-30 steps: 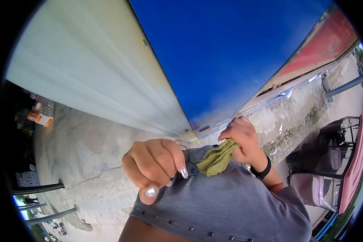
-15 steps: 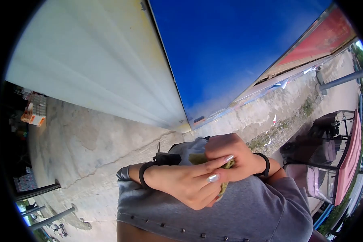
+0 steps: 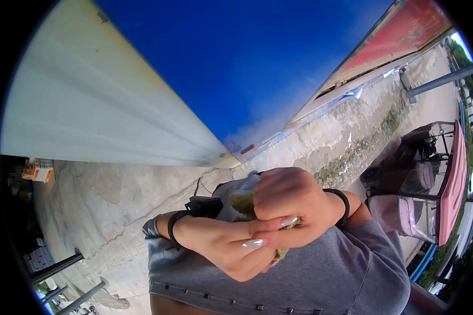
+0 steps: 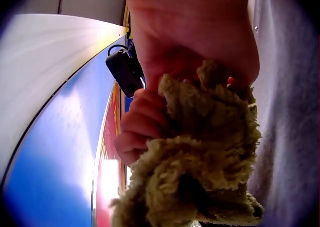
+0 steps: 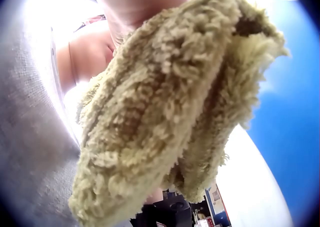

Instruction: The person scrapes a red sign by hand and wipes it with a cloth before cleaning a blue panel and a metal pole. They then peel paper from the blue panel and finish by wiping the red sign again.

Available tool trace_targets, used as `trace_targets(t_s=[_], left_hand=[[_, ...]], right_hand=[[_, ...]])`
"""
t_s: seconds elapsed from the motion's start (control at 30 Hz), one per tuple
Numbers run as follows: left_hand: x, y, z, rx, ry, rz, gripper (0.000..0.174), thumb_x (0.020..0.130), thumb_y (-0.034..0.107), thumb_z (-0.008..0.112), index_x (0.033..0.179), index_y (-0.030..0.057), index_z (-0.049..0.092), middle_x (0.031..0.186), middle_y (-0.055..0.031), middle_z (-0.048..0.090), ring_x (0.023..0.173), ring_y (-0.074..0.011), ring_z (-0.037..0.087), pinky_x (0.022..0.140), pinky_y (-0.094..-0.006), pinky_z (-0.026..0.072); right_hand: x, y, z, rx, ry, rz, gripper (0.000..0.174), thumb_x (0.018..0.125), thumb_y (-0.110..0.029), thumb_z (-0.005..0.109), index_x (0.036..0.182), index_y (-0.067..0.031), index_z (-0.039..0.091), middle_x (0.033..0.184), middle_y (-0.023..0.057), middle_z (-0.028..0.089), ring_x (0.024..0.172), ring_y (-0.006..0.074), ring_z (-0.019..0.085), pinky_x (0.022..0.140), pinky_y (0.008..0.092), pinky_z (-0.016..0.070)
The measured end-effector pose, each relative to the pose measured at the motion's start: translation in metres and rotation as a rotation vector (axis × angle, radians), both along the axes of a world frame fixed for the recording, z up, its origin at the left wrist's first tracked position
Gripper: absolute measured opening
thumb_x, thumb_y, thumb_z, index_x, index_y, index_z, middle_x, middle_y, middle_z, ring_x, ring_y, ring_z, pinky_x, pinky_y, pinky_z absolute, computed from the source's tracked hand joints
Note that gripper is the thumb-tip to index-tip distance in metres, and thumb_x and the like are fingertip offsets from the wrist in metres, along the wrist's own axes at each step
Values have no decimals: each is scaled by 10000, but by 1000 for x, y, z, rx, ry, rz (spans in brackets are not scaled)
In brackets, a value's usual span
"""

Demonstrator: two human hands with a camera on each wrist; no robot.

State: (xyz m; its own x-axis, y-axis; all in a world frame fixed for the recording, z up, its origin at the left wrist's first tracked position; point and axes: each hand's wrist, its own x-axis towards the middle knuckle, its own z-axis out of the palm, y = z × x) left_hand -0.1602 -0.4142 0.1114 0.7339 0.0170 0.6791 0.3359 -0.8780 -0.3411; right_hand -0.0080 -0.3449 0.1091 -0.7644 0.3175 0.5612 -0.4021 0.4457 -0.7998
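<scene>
An olive-green fluffy cloth [image 5: 150, 107] is bunched between both hands in front of the chest. My right hand [image 3: 291, 202] grips it in a fist, knuckles toward the blue panel. Coming in from the left, my left hand [image 3: 223, 247] holds the cloth too, its long silvery nails lying against the right hand. In the left wrist view, thick folds of cloth hang below the left palm [image 4: 195, 22], beside curled fingers [image 4: 142, 119]. Most of the cloth is hidden by the hands in the head view, with a piece showing beyond the right fist.
Ahead stand a tall blue panel [image 3: 215, 63] and a whitish panel [image 3: 89, 105], meeting at a low corner. A red panel [image 3: 391, 39] is farther right. Cracked concrete ground [image 3: 115, 210] spreads left. A pink-roofed vehicle [image 3: 425, 184] is parked at right. A black camera [image 4: 122, 69] is strapped to a wrist.
One second ago only the right hand held the cloth, with the left hand apart. The left hand has since come across and taken hold. The head view has also turned slightly.
</scene>
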Motion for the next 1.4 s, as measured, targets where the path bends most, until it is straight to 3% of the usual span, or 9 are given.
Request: trace_targets(t_s=[0.13,0.47,0.67,1.03,1.17,1.3,1.4], left_hand=[[-3,2,-1,-111,-39,-107,324,821,183,463,536,28,466,569,-37,449,560,-169,480,855,-391,509],[-6,9,-3,-370,-180,-288,301,795,146,457,517,30,456,564,-44,454,494,-148,447,873,-418,509],[-7,12,-9,-474,-240,-297,272,771,128,475,520,25,458,557,-39,436,487,-148,439,846,-412,522],[2,10,-12,-473,-276,-294,243,742,96,500,518,12,459,572,-46,455,496,-152,449,803,-401,540],[6,7,-19,-477,-317,-315,270,745,104,493,495,29,421,535,-40,416,483,-152,437,793,-400,539],[15,13,-19,-737,-486,-653,283,735,120,480,476,46,391,489,-50,380,445,-192,421,781,-475,519],[19,19,-31,-1033,-729,-1051,244,701,127,466,494,54,360,501,-64,342,463,-238,403,809,-534,478]], right_hand=[[2,5,4,147,-40,-30,247,774,-188,663,612,-77,513,521,26,455,477,221,466,463,334,327],[1,3,2,248,-11,-218,272,772,-247,684,624,-78,531,527,12,460,471,196,464,466,318,333],[0,5,-8,249,-31,-259,302,775,-266,685,606,-73,526,514,20,452,450,196,451,460,315,335],[6,4,-7,142,-62,-218,264,760,-223,656,583,-85,517,504,37,448,449,231,455,450,330,338],[8,9,-11,208,-47,-178,301,752,-268,666,573,-100,492,521,18,452,448,210,448,443,318,311],[1,13,-23,234,116,-144,406,740,-393,677,565,-103,454,535,9,431,445,188,418,446,303,278],[-3,13,-30,246,149,-223,488,735,-502,655,566,-98,439,542,12,419,448,187,398,451,298,267]])
